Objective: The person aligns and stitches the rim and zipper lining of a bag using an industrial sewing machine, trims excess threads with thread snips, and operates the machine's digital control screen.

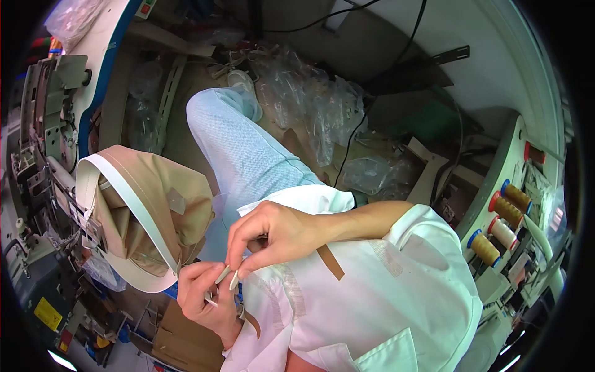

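My right hand [273, 232] reaches in from the right, thumb and finger pinched together. Below it, my left hand [207, 301] is also pinched, its fingertips almost meeting those of the right. Between them are small pale strips [233, 281], narrow and flat; what they belong to is mostly hidden by the fingers. A bit of white also shows in the left palm. Just left of both hands hangs a beige fabric hat [180, 180] with a white band along its edge, its opening facing the machine. The left fingers are close to its lower edge.
A machine head [52, 136] with metal brackets stands at the left beside the hat. Thread spools [508, 212] line a machine bed at the right. Clear plastic bags [316, 99] lie on the floor past my leg [242, 139]. Black cables hang nearby. A cardboard box [189, 338] stands below.
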### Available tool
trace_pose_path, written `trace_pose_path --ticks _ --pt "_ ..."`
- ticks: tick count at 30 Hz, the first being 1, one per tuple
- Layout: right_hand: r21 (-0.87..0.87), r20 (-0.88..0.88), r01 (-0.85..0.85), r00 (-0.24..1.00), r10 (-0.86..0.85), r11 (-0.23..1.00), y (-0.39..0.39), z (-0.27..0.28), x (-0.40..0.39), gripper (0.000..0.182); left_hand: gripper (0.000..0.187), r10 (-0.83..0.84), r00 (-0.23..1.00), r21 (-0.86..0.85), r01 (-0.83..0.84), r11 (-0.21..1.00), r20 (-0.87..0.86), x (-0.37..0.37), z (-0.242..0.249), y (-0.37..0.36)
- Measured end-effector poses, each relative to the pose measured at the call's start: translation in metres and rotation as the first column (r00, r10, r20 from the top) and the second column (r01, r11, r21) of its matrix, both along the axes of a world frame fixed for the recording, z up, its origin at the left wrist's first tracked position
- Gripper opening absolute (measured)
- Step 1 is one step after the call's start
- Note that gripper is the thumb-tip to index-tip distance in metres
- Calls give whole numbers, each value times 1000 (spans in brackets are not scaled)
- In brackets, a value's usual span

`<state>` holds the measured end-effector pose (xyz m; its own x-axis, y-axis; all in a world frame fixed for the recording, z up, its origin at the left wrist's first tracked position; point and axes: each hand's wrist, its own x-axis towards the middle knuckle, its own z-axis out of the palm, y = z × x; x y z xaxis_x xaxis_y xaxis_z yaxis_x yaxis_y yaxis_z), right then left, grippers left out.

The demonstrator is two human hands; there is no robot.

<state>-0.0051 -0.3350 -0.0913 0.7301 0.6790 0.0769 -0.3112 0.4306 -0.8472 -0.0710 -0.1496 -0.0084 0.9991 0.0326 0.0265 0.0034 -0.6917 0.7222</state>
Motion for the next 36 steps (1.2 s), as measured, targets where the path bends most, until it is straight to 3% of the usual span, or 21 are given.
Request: trace_pose_path --ticks 2,3,6,10,13,19,26,28,29,31,33,35,36 --pt "10 -241 -173 956 170 985 -2 1 1 15 32 -69 998 -99 68 993 -13 3 -1 8" --pt "18 -241 -180 954 179 983 -2 3 0 15 32 -129 991 -186 123 975 -19 3 0 12" --pt "32 -493 -176 854 168 984 0 6 -1 24 31 -119 993 -354 104 929 -21 7 -15 18" --pt "0 -571 -210 803 172 978 -1 9 2 26 39 -101 993 -561 45 827 -69 12 -23 16" --pt "65 -575 -156 801 165 986 5 5 -2 25 43 -108 993 -600 64 798 -38 12 -31 18" --pt "35 -658 -212 731 182 977 6 12 2 28 41 -71 996 -682 13 732 -57 5 -40 21" --pt "-41 -638 -204 759 132 978 9 12 0 26 41 -85 995 -709 17 705 -61 4 -46 23" --pt "-63 -605 -179 789 105 982 10 11 -1 25 40 -113 992 -655 54 754 -49 5 -46 25" --pt "-105 -586 -138 808 51 985 12 19 0 23 39 -76 992 -641 -5 767 -98 5 -43 24" --pt "-167 -446 -53 894 -28 985 10 19 -3 21 34 11 987 -633 -111 766 -160 2 -40 19" --pt "-161 -319 47 943 -97 986 9 16 -9 18 28 92 974 -705 -214 676 -207 -4 -42 16" --pt "-145 -117 197 970 -214 970 13 9 -15 17 22 134 967 -675 -247 695 -217 -2 -35 5" --pt "-155 -120 207 967 -227 966 14 8 -16 17 20 176 970 -540 -238 807 -166 -1 -32 2"
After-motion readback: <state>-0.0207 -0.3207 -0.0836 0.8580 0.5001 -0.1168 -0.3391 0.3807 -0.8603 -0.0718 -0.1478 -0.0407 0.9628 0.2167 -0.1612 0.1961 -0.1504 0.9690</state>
